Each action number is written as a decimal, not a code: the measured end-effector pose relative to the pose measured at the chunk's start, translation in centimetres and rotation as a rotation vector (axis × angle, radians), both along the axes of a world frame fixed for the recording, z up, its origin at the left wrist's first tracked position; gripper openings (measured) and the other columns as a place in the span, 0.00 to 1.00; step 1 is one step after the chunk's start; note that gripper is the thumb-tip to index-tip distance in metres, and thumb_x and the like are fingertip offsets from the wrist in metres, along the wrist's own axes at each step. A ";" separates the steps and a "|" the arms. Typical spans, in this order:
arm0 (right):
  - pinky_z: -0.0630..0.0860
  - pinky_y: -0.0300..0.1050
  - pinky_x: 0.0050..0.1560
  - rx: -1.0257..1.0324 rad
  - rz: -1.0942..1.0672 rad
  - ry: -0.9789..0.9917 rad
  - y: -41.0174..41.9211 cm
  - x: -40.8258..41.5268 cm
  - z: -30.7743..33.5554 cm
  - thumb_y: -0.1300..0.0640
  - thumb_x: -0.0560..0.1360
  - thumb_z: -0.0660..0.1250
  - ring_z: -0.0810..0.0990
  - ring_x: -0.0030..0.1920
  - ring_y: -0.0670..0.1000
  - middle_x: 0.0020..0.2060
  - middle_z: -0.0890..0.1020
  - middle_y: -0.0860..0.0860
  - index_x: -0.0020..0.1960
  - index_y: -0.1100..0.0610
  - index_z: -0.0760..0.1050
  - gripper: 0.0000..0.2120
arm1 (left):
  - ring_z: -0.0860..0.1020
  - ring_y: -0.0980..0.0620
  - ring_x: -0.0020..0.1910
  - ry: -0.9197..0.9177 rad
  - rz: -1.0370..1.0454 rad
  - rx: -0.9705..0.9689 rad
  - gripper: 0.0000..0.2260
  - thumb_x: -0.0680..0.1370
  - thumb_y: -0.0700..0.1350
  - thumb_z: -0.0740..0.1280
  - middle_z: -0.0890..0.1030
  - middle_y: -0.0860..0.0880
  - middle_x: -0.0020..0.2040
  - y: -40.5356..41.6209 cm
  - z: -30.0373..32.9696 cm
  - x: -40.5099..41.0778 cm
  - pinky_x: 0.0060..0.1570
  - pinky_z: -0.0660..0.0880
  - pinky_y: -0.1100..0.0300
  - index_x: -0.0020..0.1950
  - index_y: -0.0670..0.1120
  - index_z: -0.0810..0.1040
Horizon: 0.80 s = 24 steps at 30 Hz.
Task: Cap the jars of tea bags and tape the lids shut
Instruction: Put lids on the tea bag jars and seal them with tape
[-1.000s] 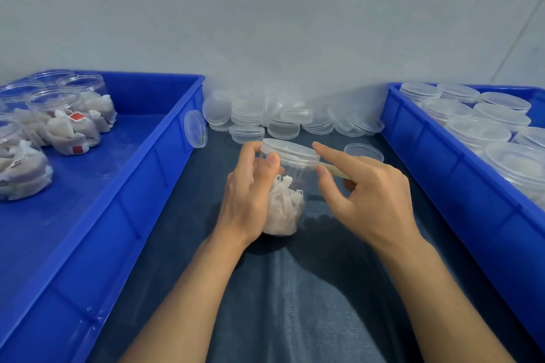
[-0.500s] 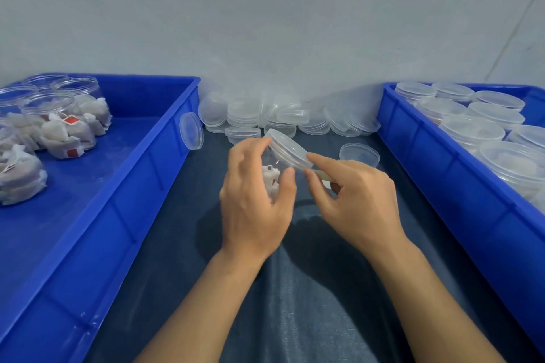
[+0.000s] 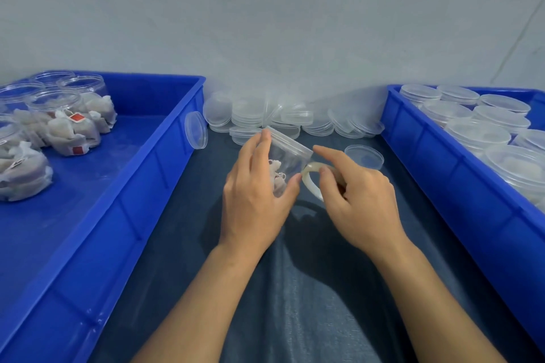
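left hand [image 3: 253, 200]: wrapped round the jar [image 3: 284, 165], thumb on the near side, fingers up by the lid [image 3: 290, 143]; it grips the jar and holds it above the cloth [image 3: 295, 289].
right hand [image 3: 356, 200]: curled round the tape roll [image 3: 311, 178], index finger stretched toward the lid's edge, thumb pinching the roll just beside the jar.
jar: clear plastic, tilted with its capped top leaning to the right and away, tea bags [image 3: 277, 174] visible inside; it sits between the two hands, over the middle of the cloth.
lid: clear, seated on the jar's mouth.
tape roll: pale ring, touching the left thumb tip, at the jar's right side; whether tape is stuck to the jar cannot be told.
left bin [image 3: 132, 215]: blue, holds open jars [image 3: 67, 124] filled with tea bags at its far end.
right bin [image 3: 442, 174]: blue, holds capped jars [image 3: 477, 132] packed close together.
spare lids [image 3: 280, 118]: clear, stacked and leaning along the wall between the bins; one lid leans on the left bin's wall, another lies flat near the right hand.
cloth: dark blue, covers the surface between the bins.
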State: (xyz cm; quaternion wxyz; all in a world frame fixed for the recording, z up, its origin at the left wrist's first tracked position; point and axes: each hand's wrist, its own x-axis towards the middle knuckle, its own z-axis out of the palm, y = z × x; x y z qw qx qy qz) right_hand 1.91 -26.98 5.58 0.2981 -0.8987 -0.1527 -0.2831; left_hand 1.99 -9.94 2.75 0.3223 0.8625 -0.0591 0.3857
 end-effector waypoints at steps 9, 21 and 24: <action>0.73 0.51 0.46 -0.090 -0.041 -0.182 -0.5 0.2 0.3 0.48 0.81 0.63 0.75 0.35 0.49 0.32 0.71 0.38 0.66 0.49 0.79 0.16 | 0.76 0.48 0.70 0.040 -0.047 -0.072 0.34 0.80 0.58 0.70 0.74 0.48 0.75 -0.1 0.4 -0.4 0.60 0.78 0.48 0.83 0.47 0.65; 0.72 0.53 0.51 -0.098 -0.118 -0.173 -0.6 0.5 0.4 0.47 0.79 0.64 0.77 0.34 0.51 0.29 0.77 0.44 0.64 0.49 0.82 0.17 | 0.77 0.55 0.69 0.071 -0.129 -0.243 0.30 0.81 0.56 0.72 0.73 0.55 0.74 -0.1 0.1 -0.4 0.63 0.69 0.72 0.82 0.53 0.68; 0.70 0.50 0.54 0.004 -0.113 -0.072 -0.5 0.6 0.3 0.45 0.78 0.61 0.75 0.34 0.46 0.28 0.77 0.44 0.64 0.47 0.82 0.19 | 0.76 0.54 0.71 0.061 -0.145 -0.255 0.29 0.82 0.54 0.72 0.73 0.54 0.74 -0.1 0.0 -0.4 0.66 0.73 0.63 0.81 0.51 0.69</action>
